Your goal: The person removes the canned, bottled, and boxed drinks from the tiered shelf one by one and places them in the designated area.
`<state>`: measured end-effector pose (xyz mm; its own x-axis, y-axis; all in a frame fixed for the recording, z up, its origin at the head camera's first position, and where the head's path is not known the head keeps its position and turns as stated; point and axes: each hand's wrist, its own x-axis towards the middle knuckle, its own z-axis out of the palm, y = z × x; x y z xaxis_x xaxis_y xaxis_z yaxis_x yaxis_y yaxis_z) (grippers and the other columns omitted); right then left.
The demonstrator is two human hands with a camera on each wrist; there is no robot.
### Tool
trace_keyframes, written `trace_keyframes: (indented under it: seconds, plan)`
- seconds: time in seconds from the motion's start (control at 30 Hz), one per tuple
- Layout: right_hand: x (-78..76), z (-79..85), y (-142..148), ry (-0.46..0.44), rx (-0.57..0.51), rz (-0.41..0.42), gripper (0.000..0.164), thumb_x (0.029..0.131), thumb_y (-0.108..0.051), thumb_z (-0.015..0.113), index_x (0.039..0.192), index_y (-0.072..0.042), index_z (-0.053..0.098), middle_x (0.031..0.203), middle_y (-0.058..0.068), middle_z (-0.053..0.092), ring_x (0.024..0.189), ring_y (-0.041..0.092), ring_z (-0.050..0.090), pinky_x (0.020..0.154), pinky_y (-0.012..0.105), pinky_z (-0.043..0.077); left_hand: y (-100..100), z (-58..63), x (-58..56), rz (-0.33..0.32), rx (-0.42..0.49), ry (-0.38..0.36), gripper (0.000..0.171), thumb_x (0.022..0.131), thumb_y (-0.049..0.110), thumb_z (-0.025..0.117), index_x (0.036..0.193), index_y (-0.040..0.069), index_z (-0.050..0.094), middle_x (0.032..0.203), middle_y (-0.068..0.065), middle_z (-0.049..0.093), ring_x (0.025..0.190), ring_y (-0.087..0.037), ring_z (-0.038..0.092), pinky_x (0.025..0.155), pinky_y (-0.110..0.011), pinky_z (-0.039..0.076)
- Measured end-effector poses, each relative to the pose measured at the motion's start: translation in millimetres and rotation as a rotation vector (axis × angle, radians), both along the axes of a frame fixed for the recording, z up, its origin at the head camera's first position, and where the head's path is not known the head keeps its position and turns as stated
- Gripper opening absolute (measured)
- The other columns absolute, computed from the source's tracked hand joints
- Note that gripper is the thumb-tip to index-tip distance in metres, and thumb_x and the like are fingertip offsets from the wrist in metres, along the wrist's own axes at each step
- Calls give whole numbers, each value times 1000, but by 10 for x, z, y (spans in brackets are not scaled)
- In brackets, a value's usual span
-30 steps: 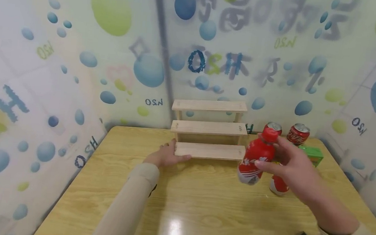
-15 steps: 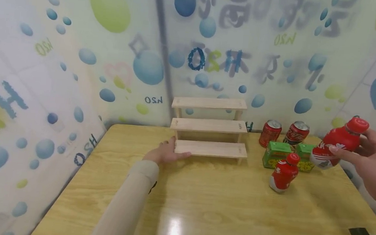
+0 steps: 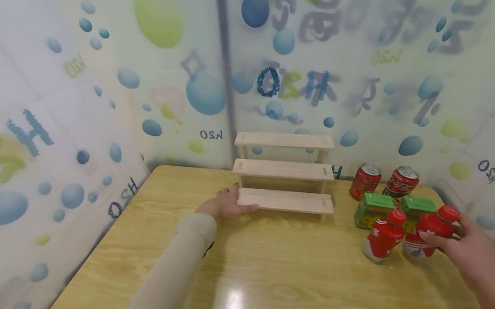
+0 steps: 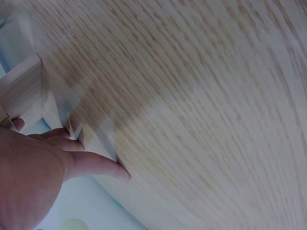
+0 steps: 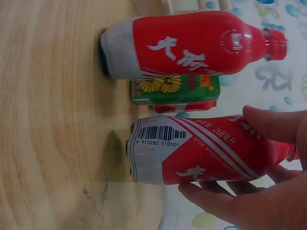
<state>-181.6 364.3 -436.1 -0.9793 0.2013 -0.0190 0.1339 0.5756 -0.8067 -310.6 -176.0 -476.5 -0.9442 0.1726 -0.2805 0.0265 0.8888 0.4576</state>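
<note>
My right hand [image 3: 477,255] grips a red plastic drink bottle [image 5: 206,151] around its upper part, thumb on one side and fingers on the other. The bottle stands upright, its base close over the table at the right. Beside it, to the left, is a matching red bottle [image 3: 384,237] with a red cap. My left hand [image 3: 226,204] holds the left end of the lowest board of a three-tier wooden step shelf [image 3: 285,200]. Its thumb lies along the front and its other fingers are at the end, partly hidden in the head view.
Behind the bottles sit two green drink cartons [image 3: 372,210], with two red cola cans [image 3: 365,181] farther back. The wooden table [image 3: 281,275] meets patterned walls [image 3: 171,69] at the back and sides.
My right hand first carried the bottle rightward past the other bottle, then lowered it to the table beside that bottle. My left hand has stayed at the shelf.
</note>
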Motion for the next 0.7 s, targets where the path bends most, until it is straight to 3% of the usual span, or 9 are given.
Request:
trace_keyframes:
  seconds: [0.2,0.37,0.7]
  plan:
    - [-43,-92,-37,7,3,-26,87,105,-15,66,163,14,9,153,53,29,121,64,46,60,7,48,-6,-4,-7,11,-8,-13,139,73,101,56,173,18,7,176,-26,22,163,-49,21,126,-73,29]
    - [-66,-114,-48,2,13,-46,85,103,-13,66,161,17,12,153,53,29,126,65,44,59,5,44,6,29,-1,19,4,-9,137,75,99,57,173,19,6,176,-26,20,164,-49,19,126,-73,28]
    - [-75,-141,-34,-33,46,-33,89,105,-27,67,162,16,13,155,53,29,130,66,42,61,9,41,-14,17,29,20,-8,-26,138,74,100,56,173,19,5,176,-27,19,164,-49,20,126,-72,29]
